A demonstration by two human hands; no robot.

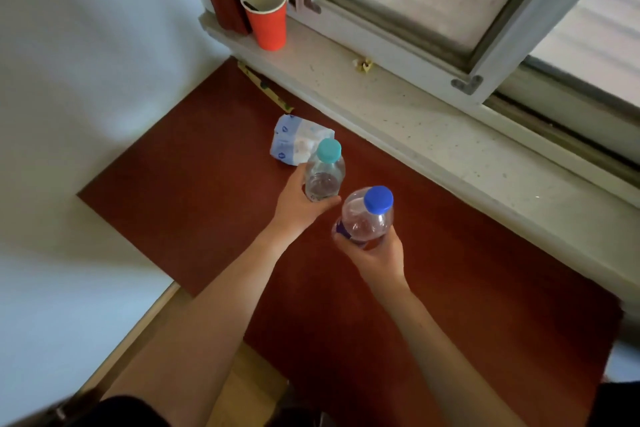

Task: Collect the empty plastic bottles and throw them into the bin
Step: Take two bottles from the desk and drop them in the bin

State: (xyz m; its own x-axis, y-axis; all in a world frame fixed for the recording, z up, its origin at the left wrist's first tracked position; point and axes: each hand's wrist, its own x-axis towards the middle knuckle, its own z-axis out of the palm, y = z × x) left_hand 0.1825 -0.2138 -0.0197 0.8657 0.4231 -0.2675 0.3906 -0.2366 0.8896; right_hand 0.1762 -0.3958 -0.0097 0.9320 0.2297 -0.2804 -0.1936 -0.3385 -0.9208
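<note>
Head view: bottle (325, 174) bases hidden behind gripping hands (300, 199).

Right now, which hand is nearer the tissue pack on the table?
Left. The left hand, holding the teal-capped bottle, sits just below the tissue pack; the right hand is farther back, holding the blue-capped bottle.
</note>
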